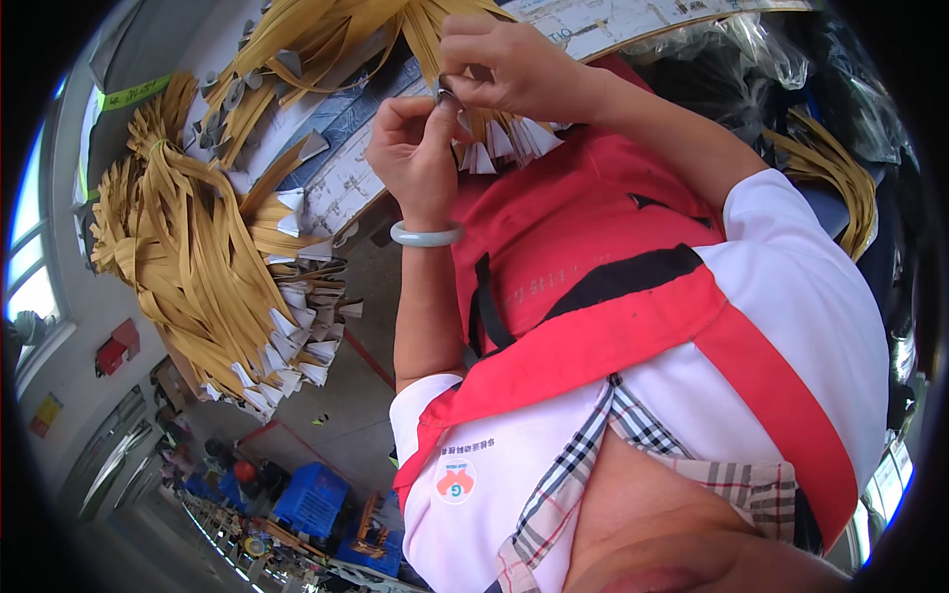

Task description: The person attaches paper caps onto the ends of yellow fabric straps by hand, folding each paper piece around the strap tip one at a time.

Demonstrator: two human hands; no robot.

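Note:
Both my hands meet over the near edge of a work table, fingertips pinched together. My left hand (418, 153), with a pale bangle (425, 235) on its wrist, is closed with thumb and forefinger on a small dark piece (444, 93). My right hand (511, 69) pinches close against the same piece from the other side. What the piece is, I cannot make out. Tan fabric strips (423, 44) run down behind the fingers. Their white end tabs (514, 141) fan out below my right hand, over my red apron (593, 227).
A large bundle of tan strips (188, 257) hangs over the table's left end. More strips lie on the worn tabletop (341, 193). At the right, clear plastic bags (751, 59) sit beside another tan bundle (825, 173). Blue crates (311, 499) stand on the floor beyond.

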